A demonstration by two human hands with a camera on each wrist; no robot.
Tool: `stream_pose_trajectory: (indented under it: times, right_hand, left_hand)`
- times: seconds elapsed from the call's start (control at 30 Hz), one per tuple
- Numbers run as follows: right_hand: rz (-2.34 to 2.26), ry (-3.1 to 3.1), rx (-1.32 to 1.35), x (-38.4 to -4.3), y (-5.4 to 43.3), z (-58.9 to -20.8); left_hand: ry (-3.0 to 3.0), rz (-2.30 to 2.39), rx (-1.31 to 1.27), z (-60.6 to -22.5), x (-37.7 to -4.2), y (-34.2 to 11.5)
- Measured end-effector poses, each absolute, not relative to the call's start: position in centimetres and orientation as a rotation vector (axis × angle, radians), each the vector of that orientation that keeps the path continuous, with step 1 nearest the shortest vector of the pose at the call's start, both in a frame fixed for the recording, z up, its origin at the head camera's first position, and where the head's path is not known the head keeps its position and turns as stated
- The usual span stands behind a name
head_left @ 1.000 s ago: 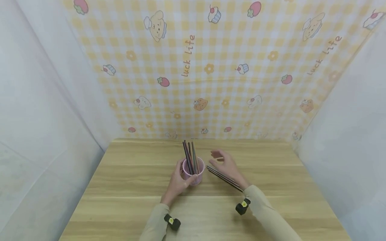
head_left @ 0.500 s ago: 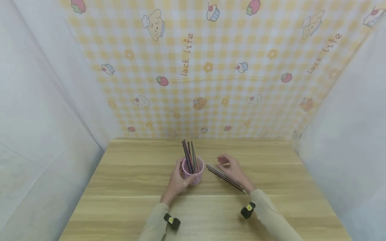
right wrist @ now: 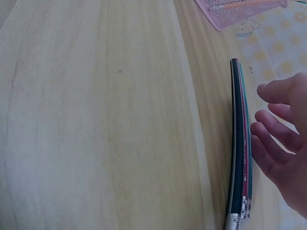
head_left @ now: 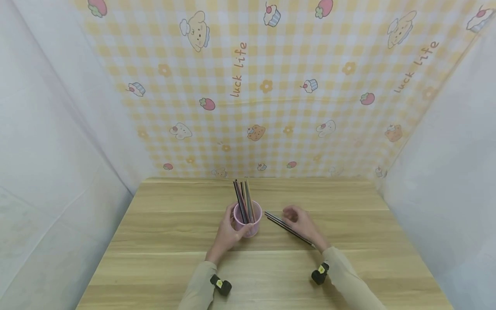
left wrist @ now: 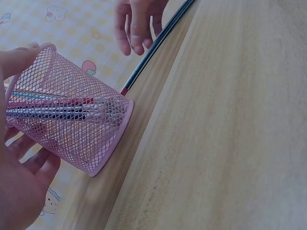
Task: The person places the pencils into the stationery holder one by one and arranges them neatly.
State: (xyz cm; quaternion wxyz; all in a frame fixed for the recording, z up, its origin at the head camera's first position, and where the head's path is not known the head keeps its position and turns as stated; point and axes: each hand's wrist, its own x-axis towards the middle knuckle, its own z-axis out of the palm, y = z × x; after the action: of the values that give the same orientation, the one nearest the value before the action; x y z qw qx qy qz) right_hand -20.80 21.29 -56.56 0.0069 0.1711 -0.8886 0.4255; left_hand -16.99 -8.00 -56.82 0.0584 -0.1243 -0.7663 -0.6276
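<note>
My left hand [head_left: 226, 236] grips a pink mesh pen cup [head_left: 252, 230], thumb on the near side and fingers around the left. The cup stands upright on the table, with several pencils [head_left: 243, 201] leaning to the left inside. To its right lies a small bundle of loose pencils [right wrist: 239, 139], dark, red and green, with metal bands at their near ends. My right hand [head_left: 304, 224] is held over these pencils, fingers loosely bent and apart. In the right wrist view nothing is between its fingers [right wrist: 276, 127]; whether a fingertip touches the bundle I cannot tell.
The wooden table [head_left: 174, 232] reaches back to a yellow checked cloth [head_left: 271, 107] with cartoon prints. White sheets [head_left: 58, 150] hang along the left and right sides. A small black camera is strapped to each wrist.
My right hand has moved right and toward me, away from the cup, and its fingers have drawn closer over the loose pencils. The left hand and cup hold their place.
</note>
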Motion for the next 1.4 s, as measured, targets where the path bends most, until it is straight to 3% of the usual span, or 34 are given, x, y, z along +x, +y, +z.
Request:
stream_pose_trajectory:
  times: [1.4]
  right_hand:
    - [1.163, -2.923, 0.453, -21.4, 19.8, -57.1]
  left_hand:
    - [-2.333, -1.868, -0.372, -55.9, -16.5, -7.7]
